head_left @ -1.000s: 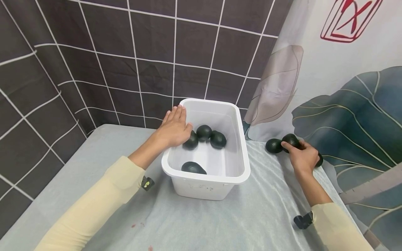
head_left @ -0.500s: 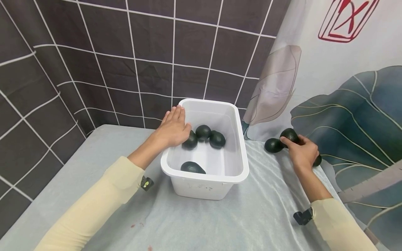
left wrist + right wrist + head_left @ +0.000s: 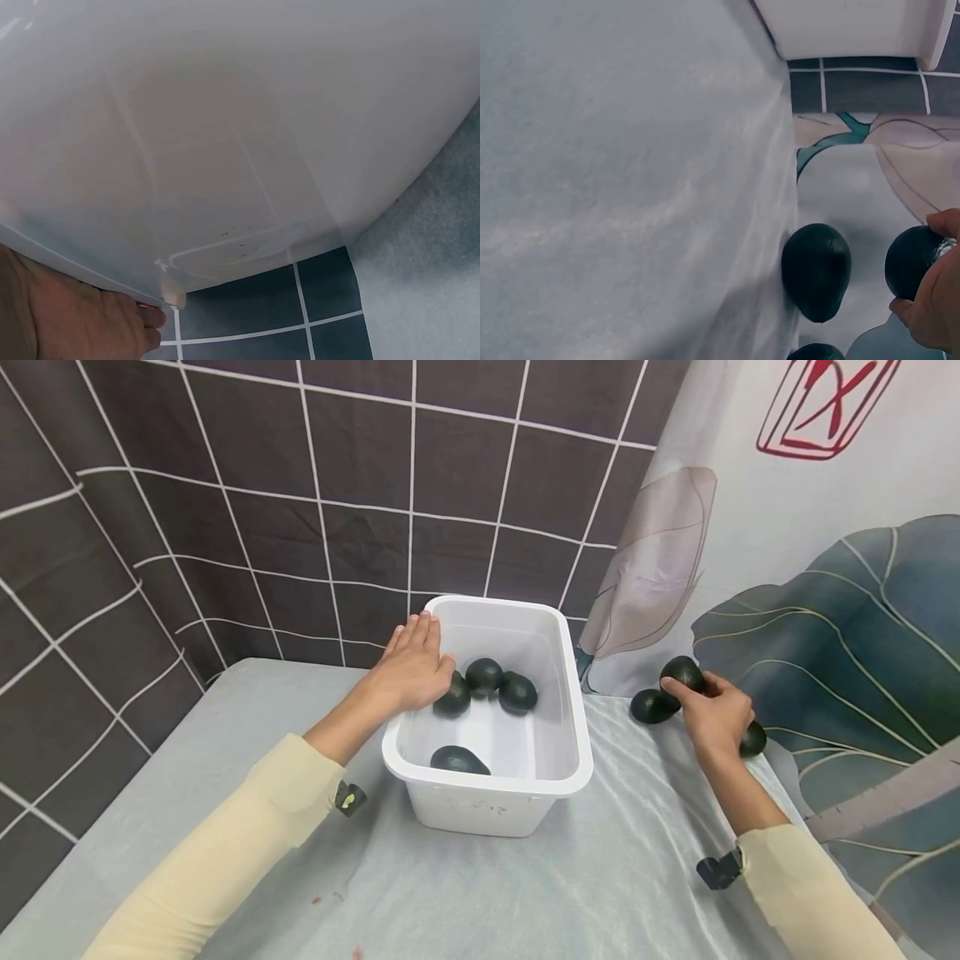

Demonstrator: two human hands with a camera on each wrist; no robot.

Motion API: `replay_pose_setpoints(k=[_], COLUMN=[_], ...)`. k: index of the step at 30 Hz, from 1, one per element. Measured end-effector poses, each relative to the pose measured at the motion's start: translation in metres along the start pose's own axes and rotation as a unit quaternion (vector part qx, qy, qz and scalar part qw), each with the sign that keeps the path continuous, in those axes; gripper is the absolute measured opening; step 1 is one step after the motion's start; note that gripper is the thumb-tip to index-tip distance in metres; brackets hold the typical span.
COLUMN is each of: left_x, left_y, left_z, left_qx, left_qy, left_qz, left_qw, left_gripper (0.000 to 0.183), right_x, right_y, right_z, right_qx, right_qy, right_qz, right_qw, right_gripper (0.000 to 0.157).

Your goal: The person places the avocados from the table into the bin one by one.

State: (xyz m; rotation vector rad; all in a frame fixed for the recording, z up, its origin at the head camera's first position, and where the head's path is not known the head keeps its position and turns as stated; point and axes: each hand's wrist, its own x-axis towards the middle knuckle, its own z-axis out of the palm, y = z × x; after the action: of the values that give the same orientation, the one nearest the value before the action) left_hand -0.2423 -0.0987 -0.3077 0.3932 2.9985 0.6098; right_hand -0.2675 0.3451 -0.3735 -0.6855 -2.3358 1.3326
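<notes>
Dark grid-patterned backdrop (image 3: pixel 360 452) stands behind a table (image 3: pixel 435 893) covered in pale grey-blue cloth. Held avocado (image 3: pixel 684 672): near-black green, smooth, rounded; located above the table, right of the white bin (image 3: pixel 487 784). Two similar loose avocados (image 3: pixel 652 706) lie on the table, one on either side of the right hand (image 3: pixel 716 714). Four binned avocados (image 3: pixel 459 759) rest inside: three grouped toward the rear, one near the front wall. Right hand: thumb and fingers pinch the held avocado; forearm reaches forward and slightly left. Left hand (image 3: pixel 412 672): laid across the bin's left rim, back upward, fingers straight and side by side; forearm runs diagonally from lower left.
</notes>
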Motion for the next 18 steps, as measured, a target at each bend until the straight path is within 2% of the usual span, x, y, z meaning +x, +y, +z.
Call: replay_pose_setpoints(k=[18], left_x=[0.0], left_y=[0.0], left_z=[0.001], left_qx=[0.008], left_qy=[0.004], left_qz=[0.0], left_qw=[1.0], left_gripper=[0.08], right_x=[-0.007], right_y=[-0.022], right_z=[0.012], right_qx=[0.008], right_qy=[-0.018], right_qz=[-0.029], right_qw=[0.999], right_gripper=[0.086])
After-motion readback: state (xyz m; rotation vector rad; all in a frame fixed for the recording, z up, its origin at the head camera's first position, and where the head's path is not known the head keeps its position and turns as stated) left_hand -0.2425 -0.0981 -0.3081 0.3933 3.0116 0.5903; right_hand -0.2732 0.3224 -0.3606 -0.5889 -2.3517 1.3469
